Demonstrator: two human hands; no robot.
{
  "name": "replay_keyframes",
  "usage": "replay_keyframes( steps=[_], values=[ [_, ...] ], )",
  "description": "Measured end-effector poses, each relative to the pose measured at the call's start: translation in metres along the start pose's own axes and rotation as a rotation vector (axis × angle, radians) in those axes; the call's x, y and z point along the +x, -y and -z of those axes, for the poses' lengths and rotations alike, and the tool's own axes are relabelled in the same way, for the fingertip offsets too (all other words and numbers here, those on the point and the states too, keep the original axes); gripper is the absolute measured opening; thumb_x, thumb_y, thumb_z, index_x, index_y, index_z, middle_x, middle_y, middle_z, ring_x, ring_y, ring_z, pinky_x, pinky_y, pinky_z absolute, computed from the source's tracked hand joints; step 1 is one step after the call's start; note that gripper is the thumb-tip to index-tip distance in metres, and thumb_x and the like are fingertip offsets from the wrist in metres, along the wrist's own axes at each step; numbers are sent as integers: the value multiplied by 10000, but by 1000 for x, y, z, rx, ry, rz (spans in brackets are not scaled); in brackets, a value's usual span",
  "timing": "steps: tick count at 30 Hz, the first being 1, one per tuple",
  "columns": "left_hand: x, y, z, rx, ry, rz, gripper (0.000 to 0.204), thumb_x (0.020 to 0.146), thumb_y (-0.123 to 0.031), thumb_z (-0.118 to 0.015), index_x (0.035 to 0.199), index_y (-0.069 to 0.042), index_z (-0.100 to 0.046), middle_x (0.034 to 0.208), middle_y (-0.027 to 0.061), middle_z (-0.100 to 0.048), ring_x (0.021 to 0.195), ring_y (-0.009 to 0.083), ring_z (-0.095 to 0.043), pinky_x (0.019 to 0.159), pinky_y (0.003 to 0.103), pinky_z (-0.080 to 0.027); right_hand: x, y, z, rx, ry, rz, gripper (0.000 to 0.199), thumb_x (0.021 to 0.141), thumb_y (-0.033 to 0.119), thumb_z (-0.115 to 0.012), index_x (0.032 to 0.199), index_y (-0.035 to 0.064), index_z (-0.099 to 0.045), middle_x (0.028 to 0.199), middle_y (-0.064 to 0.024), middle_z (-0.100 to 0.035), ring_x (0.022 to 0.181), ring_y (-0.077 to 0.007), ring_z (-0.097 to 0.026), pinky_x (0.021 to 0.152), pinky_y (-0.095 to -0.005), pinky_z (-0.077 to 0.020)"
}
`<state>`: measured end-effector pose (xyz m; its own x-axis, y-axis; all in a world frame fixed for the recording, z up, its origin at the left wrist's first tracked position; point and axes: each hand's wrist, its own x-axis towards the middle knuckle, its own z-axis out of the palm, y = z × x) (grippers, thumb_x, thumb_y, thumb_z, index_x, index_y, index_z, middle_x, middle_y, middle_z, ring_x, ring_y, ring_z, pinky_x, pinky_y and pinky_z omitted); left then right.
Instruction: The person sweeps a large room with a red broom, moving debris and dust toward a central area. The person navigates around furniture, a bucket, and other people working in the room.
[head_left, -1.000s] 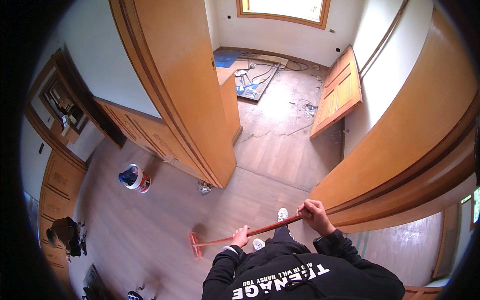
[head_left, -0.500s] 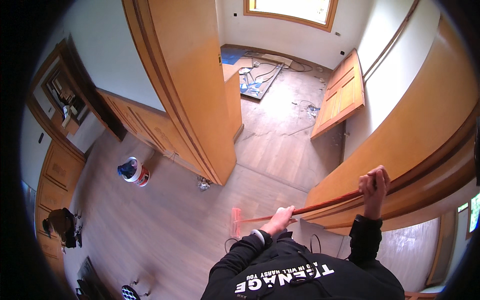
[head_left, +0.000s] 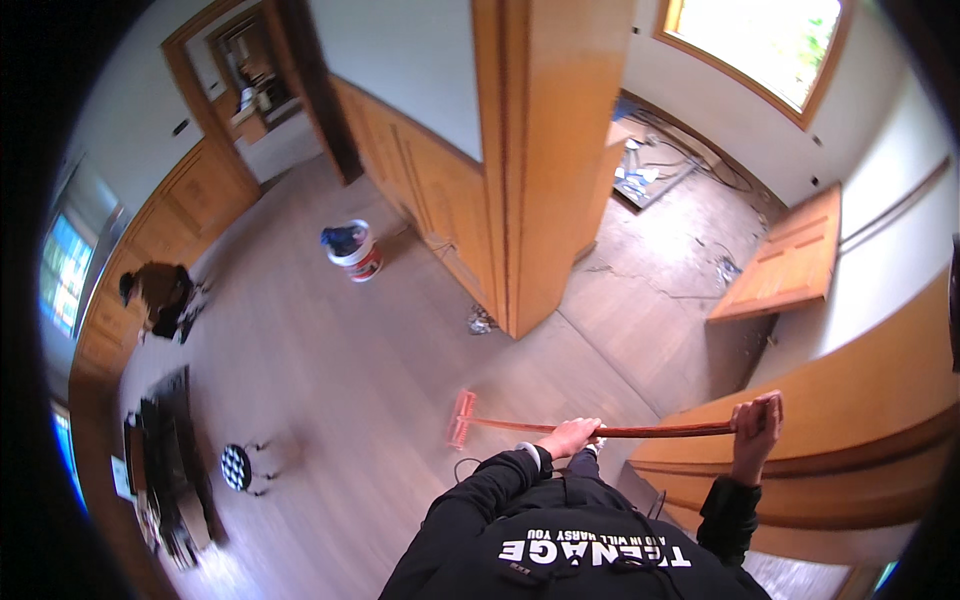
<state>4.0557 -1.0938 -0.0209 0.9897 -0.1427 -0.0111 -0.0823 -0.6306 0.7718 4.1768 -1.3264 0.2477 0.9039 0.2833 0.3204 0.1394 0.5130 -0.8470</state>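
A broom (head_left: 670, 432) with a long reddish-brown handle slants across in front of my body. Its pink head (head_left: 461, 419) rests on the wood-look floor to my left. My left hand (head_left: 572, 438) is closed round the handle's lower part, palm downward. Farther up, near the right doorway trim, my right hand (head_left: 758, 420) grips the handle's top end in a fist. Part of the handle is hidden under my fingers.
A white and red bucket (head_left: 358, 256) with dark cloth inside stands beyond the broom. Crumpled litter (head_left: 481, 320) lies by the wooden door frame (head_left: 545, 200). At left are a checkered stool (head_left: 236, 467) and dark furniture (head_left: 175, 470). A loose door panel (head_left: 785, 260) leans in the far room.
My view has swung left, bringing more of the left side into sight. My right hand sits lower, and the broom's handle is more level. Both hands keep their grip.
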Motion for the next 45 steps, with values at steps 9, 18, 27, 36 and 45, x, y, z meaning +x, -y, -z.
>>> replay_keyframes(
  steps=[9,18,27,36,45],
  values=[
    [-107,82,3,201,-169,521,390,837,-321,-619,1128,-134,-439,1052,115,-558,1033,329,-533,831,529,-395,-63,-106,-40,24,155,-527,160,816,44,-424,865,-23,-561,571,-53,-425,570,-169,-449,727,-332,-433],
    [-90,57,11,81,-301,399,433,839,-278,-617,1180,-118,-404,995,131,-581,1004,326,-553,845,499,-393,-41,-79,-61,-72,123,-478,140,830,73,-459,706,12,-481,525,28,-259,466,-86,-256,542,-250,-352],
    [-57,37,29,146,-326,176,276,825,-244,-606,1009,-67,-499,889,117,-596,865,301,-599,703,411,-463,9,-83,-54,37,191,-315,120,892,142,-426,857,43,-484,519,15,-314,447,-81,-287,496,-257,-314],
    [-175,132,71,281,-656,888,310,765,-76,-576,1062,-103,-493,1069,113,-543,1084,298,-496,918,452,-387,-44,-199,-160,-473,1022,-109,122,747,-185,-505,754,-63,-510,827,-142,-550,648,-184,-541,600,-275,-472],
    [-127,161,160,121,-826,627,340,723,-43,-584,1025,-99,-437,1010,122,-514,1058,323,-476,915,479,-348,86,-194,-265,36,805,-747,233,860,84,-455,793,-95,-587,504,-3,-409,430,-71,-336,492,-227,-328]
  ],
)
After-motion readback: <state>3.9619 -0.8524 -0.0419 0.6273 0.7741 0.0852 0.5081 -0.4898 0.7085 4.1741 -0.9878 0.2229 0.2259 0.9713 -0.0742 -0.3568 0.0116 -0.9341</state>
